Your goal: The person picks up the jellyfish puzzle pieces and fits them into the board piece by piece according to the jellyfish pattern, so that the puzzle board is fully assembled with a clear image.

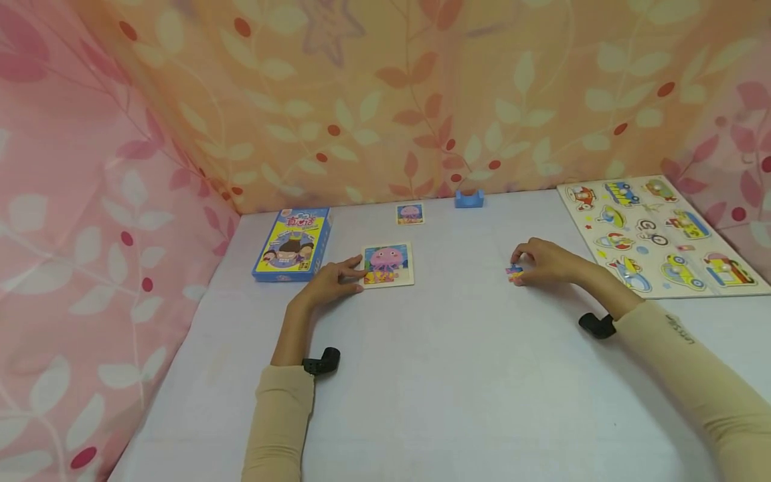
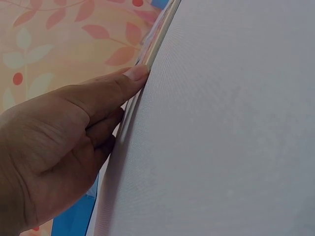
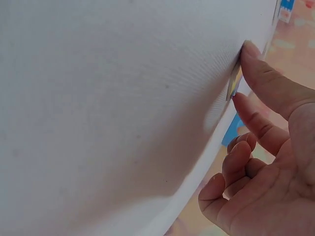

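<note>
A square jigsaw puzzle (image 1: 388, 257) with a pink jellyfish picture lies in a pale frame, its lower right part showing bare. My left hand (image 1: 332, 281) touches the left side of that frame with thumb and fingertips. In the left wrist view the thumb of the left hand (image 2: 74, 132) lies along the frame's edge. My right hand (image 1: 547, 261), well to the right, pinches a small colourful puzzle piece (image 1: 514, 273) between thumb and index finger. The right wrist view shows the puzzle piece (image 3: 235, 78) edge-on at the tabletop, with the other fingers of the right hand (image 3: 270, 142) curled loosely.
A blue and yellow box (image 1: 292, 246) lies left of the puzzle. Behind it are a small jellyfish card (image 1: 410, 214) and a blue holder (image 1: 469, 199). A board of vehicle pictures (image 1: 653, 234) lies at the right. Patterned cloth (image 1: 385, 100) walls the table's back and sides.
</note>
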`<state>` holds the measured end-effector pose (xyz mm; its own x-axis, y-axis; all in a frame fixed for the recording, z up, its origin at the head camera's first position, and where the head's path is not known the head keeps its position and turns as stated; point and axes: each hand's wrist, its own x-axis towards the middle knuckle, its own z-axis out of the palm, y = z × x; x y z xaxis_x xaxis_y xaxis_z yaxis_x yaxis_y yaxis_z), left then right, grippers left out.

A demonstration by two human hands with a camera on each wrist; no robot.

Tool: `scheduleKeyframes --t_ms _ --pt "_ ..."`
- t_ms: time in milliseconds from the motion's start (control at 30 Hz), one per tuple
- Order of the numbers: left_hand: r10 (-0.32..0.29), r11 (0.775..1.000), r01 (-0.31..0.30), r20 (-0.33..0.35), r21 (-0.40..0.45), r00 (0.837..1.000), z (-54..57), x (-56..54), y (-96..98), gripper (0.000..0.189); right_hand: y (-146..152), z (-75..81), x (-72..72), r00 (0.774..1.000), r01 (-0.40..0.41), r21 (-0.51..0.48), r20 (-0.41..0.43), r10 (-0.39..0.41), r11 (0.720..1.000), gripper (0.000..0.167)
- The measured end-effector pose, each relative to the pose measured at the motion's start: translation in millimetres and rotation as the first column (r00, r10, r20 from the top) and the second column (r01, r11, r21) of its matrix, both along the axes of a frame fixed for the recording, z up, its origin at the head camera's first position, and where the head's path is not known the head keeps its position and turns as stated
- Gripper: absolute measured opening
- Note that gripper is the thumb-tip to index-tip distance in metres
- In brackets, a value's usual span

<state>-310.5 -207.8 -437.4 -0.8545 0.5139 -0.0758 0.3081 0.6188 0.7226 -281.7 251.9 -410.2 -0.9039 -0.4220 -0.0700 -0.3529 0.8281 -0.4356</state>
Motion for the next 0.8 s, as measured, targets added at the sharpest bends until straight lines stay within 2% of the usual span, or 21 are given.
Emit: scheduleKeyframes --t_ms 100,233,333,433,600,800 --pt "0.007 1.0 -0.007 0.002 0.001 1.0 1.6 1.2 -0.3 0.04 -3 2.0 -2.8 1.0 -0.012 0.005 -0.015 0.012 1.0 0.028" --pt "0.0 1.0 0.0 0.0 -0.002 1.0 1.5 1.0 0.8 0.041 -12 10.7 -5.2 0.999 -0.029 0.104 -0.04 0.033 0.994 0.022" --pt "-0.012 1.0 0.012 -0.008 -0.009 1.0 2.8 0.1 -1.7 0.041 -17 19.7 -5.7 0.998 -0.038 0.174 -0.05 0.047 0.984 0.025" --pt "-0.008 1.0 0.008 -0.009 -0.003 1.0 2.7 -0.9 -1.3 0.041 -12 25.8 -1.2 0.998 -0.036 0.203 -0.036 0.044 0.978 0.028" --pt "0.007 1.0 -0.007 -0.006 -0.01 1.0 4.6 -1.5 -3.0 0.041 -5 17.3 6.9 0.996 -0.077 0.22 -0.024 0.085 0.972 0.031" --pt "0.002 1.0 -0.001 0.005 -0.012 1.0 2.0 -0.9 -0.2 0.041 -13 10.5 8.8 0.986 -0.101 0.244 -0.106 0.13 0.964 0.022"
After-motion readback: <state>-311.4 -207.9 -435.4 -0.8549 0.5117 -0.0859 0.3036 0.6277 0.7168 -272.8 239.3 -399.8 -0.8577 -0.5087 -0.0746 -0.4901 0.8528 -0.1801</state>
